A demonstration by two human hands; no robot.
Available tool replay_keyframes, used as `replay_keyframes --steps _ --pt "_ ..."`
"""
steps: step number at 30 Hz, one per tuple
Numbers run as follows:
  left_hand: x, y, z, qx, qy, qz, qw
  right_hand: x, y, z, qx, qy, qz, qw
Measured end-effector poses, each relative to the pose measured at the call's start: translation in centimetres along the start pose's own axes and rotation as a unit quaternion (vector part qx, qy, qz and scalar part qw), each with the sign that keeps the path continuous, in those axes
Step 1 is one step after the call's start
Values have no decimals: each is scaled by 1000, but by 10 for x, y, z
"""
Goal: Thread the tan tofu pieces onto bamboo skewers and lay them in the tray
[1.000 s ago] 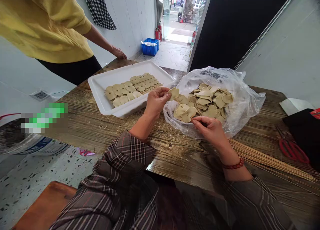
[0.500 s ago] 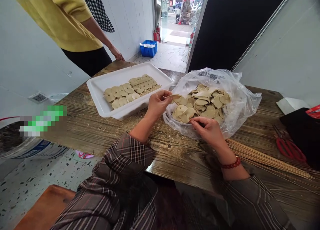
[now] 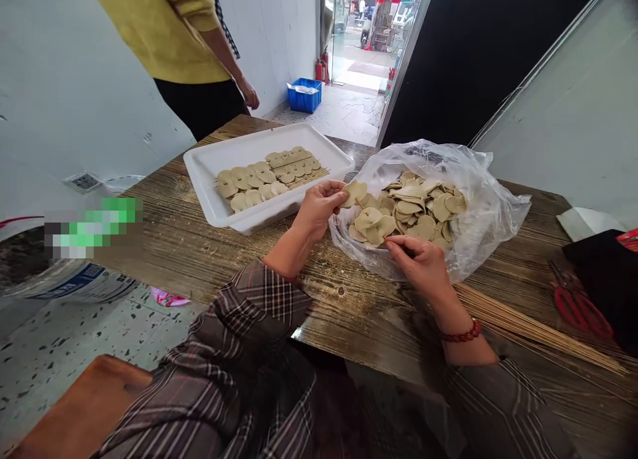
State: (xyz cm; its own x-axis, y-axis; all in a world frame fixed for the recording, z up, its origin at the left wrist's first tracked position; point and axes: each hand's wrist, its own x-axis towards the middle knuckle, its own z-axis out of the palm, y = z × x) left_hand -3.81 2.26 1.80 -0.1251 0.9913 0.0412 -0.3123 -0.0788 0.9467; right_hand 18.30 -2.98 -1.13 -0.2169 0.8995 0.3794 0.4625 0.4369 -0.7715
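Observation:
Between the thumb and fingers of my left hand (image 3: 318,211) is a thin, round beige slice (image 3: 355,192), perhaps dough or tofu skin. My right hand (image 3: 423,263) pinches the near end of a thin skewer (image 3: 385,238), mostly covered by several threaded slices (image 3: 371,225). Both hands are at the near left side of a clear plastic bag (image 3: 498,203), which lies open around a heap of loose slices (image 3: 423,200). Left of it, a white tray (image 3: 212,206) contains rows of skewered slices (image 3: 249,176).
A bundle of bamboo skewers (image 3: 538,326) lies on the wooden table (image 3: 239,260) beyond my right wrist. Red-handled scissors (image 3: 581,305) are at the far right, by a black item. Behind the tray stands a person in a yellow top (image 3: 189,47). A bucket (image 3: 74,279) is at left.
The slice in my left hand has turned from edge-on to showing its flat face. My right hand keeps its pinch on the skewer. The other person's hand has come off the table edge.

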Motion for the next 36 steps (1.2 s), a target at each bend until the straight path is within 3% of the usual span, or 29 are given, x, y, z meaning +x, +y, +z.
replay_keyframes --steps 4,12,36 --pt "-1 3 2 -36 0 -30 999 0 0 -1 -3 0 -7 1000" --pt "-3 2 4 -56 -8 -27 998 -1 4 0 -6 0 -6 1000" --pt "-2 -8 5 22 -47 45 998 -1 7 4 13 -2 45 999"
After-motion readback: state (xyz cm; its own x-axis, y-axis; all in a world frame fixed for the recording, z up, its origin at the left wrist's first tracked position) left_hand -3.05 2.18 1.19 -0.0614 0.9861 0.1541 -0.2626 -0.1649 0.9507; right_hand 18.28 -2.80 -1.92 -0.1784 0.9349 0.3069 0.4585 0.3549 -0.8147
